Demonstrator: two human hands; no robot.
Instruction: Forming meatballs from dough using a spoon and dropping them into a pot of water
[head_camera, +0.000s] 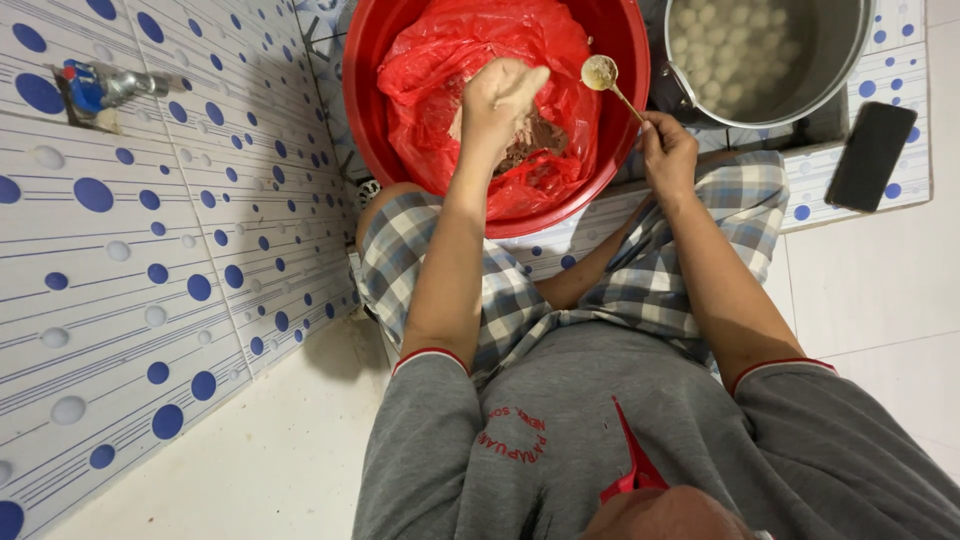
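- Tiled walls (150, 250) with blue dots frame the scene; a white floor (880, 290) is seen at the right, and the person is seated low, knees apart in checked shorts (640, 280).
- Left hand (497, 100): it is closed in a loose fist over the basin, thumb on top, with pale brownish paste (535, 135) seen below it and squeezed within the fingers; the forearm is stretched straight forward from a grey sleeve.
- Right hand (668, 150): it is pinched shut on the handle of a spoon (600, 72), wrist bent, elbow out to the side.
- The spoon is held tilted, its bowl raised above the basin rim and filled with a pale lump; it lies just right of the left fist, not touching it.
- The hands are kept apart, near each other.
- A red basin (365, 90) is lined with a red plastic bag (440, 60); the paste lies in the bag.
- A metal pot (850, 50) stands just right of the basin, with pale balls (730, 45) floating in cloudy water.
- A dark phone (871, 155) lies on a tiled ledge beside the pot.
- A blue tap (95, 85) is set in the left wall.
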